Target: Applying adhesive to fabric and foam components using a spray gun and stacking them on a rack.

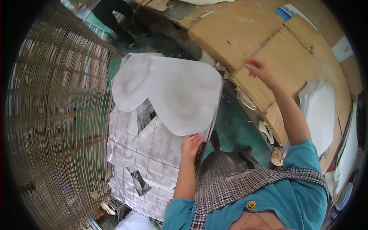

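Observation:
A large white cut sheet (184, 92) with rounded lobes and grey smudges lies over a wire-grid rack shelf. My left hand (191, 145) is at its near edge, with the fingers bent against the border; part of the grip is hidden. Beneath and nearer to me, a white sheet layer (153, 153) shows under the grid wires, with dark angular gaps in it. My right hand (260, 71) is raised over the near edge of a cardboard-covered table (245, 32), its fingers half bent and apart, with nothing visible in them.
Tall racks of thin wires (65, 115) stand on the left. White sheets (318, 111) lie on the table's right side. Scraps (266, 130) hang along its edge. Another person's dark-trousered legs (115, 17) show at the far left, on a green floor (234, 126).

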`<state>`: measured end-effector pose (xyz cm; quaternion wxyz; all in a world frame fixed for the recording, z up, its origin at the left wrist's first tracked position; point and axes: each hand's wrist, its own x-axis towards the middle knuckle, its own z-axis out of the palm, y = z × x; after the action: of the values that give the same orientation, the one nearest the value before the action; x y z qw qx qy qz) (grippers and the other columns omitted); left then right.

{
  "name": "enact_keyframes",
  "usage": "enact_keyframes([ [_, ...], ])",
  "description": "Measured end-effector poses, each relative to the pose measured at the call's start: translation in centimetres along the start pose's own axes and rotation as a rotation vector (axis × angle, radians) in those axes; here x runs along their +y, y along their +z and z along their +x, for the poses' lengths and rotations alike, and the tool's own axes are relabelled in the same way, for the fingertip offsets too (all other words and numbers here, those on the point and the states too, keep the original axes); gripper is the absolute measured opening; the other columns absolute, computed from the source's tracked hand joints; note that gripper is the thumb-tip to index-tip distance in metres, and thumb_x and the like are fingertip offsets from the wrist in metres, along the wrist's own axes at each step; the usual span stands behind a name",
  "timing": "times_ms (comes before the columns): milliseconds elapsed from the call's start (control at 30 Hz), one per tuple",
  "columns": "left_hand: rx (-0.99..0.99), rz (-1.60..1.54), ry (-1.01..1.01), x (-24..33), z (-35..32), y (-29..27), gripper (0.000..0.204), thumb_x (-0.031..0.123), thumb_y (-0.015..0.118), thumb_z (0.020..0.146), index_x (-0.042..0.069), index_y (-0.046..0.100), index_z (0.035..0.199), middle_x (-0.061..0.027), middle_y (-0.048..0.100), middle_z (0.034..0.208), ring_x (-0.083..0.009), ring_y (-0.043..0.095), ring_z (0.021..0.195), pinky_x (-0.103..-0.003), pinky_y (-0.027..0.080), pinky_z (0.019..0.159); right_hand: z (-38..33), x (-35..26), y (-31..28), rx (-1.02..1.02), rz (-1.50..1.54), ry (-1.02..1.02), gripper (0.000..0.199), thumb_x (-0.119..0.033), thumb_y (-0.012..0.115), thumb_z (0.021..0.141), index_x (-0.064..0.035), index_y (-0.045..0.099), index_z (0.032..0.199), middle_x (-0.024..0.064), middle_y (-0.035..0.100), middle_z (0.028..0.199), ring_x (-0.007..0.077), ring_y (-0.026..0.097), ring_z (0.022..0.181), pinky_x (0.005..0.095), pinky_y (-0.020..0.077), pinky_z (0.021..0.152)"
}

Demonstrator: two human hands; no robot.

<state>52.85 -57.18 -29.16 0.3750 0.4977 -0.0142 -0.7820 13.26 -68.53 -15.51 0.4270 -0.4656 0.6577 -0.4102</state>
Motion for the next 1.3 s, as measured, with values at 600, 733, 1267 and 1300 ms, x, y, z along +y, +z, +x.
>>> enact_keyframes([
  [600, 0.203, -0.129, 0.09, -7.0, 8.5, 3.5, 0.025, 0.016, 0.036, 0.089, -0.007, 0.045, 0.093, -0.0152, 0.058, 0.081, -0.0316, 0.058, 0.079, -0.04, 0.053, 0.069, -63.4, 26.8, -30.2, 1.026, -1.003, 0.699, 0.037, -0.017, 0.059, 0.077, -0.0009, 0.053, 0.109, 0.0175, 0.056, 0.107, 0.0295, 0.052, 0.102, 0.0369, 0.0403, 0.087],
  [733, 0.441, 0.139, 0.197, -11.8, 4.7, 8.8, 0.022, 0.015, 0.036, 0.086, -0.003, 0.047, 0.094, -0.0143, 0.057, 0.081, -0.0287, 0.057, 0.075, -0.036, 0.051, 0.066, -62.7, 29.9, -27.7, 1.032, -0.794, 0.671, 0.054, -0.027, 0.064, 0.074, -0.0043, 0.046, 0.119, 0.0189, 0.05, 0.117, 0.033, 0.044, 0.111, 0.0403, 0.035, 0.094],
  [1267, -0.932, 2.227, 1.393, -39.9, -16.0, 29.3, 0.053, 0.027, 0.054, 0.079, 0.014, 0.039, 0.128, -0.0141, 0.031, 0.134, -0.0382, 0.022, 0.125, -0.055, 0.021, 0.098, -54.5, 26.2, -26.3, 0.893, -0.861, 0.378, 0.065, -0.001, 0.058, 0.063, -0.0054, 0.037, 0.124, 0.0196, 0.038, 0.128, 0.0359, 0.034, 0.119, 0.0405, 0.0363, 0.094],
  [1300, -0.937, 2.227, 1.395, -40.0, -16.3, 29.3, 0.053, 0.027, 0.054, 0.079, 0.014, 0.039, 0.128, -0.0141, 0.031, 0.134, -0.0382, 0.022, 0.125, -0.055, 0.021, 0.098, -54.5, 25.9, -27.0, 0.899, -0.753, 0.495, 0.066, 0.0, 0.057, 0.062, -0.0082, 0.037, 0.125, 0.0199, 0.041, 0.124, 0.0364, 0.037, 0.117, 0.0411, 0.0375, 0.093],
])
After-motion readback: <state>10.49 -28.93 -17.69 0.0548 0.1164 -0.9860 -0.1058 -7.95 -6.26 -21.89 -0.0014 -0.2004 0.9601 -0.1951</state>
